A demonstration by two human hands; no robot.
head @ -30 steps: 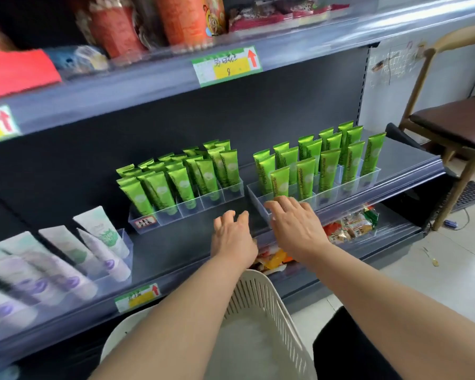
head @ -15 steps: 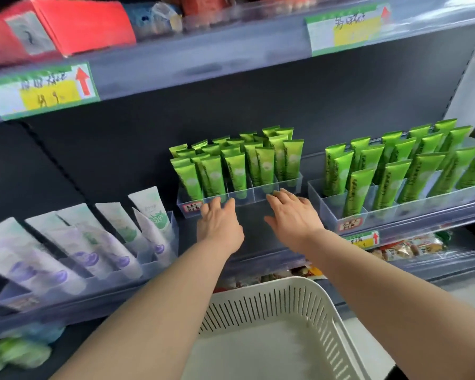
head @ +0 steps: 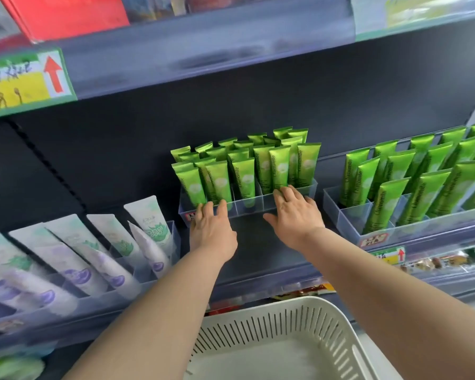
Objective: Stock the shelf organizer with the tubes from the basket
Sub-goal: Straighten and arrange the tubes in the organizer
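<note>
A clear plastic organizer (head: pixel 248 208) stands on the dark middle shelf, packed with several upright green tubes (head: pixel 244 171). My left hand (head: pixel 211 229) rests with fingers spread against the organizer's front left wall. My right hand (head: pixel 295 212) lies flat with its fingertips on the front right rim, touching the base of a tube. Neither hand holds anything. A white slotted basket (head: pixel 272 322) sits below, and no tubes show inside it.
A second clear organizer (head: pixel 351 223) of green tubes stands to the right. Tilted white and purple tubes (head: pixel 99 250) fill a tray on the left. Price tags with red arrows hang on the upper shelf edge (head: pixel 28 80). Snack packets (head: pixel 433 263) lie on the lower shelf.
Both hands have reached forward from the bare shelf to the front of the middle organizer. The view has shifted left and closer, so the chair on the right is out of frame.
</note>
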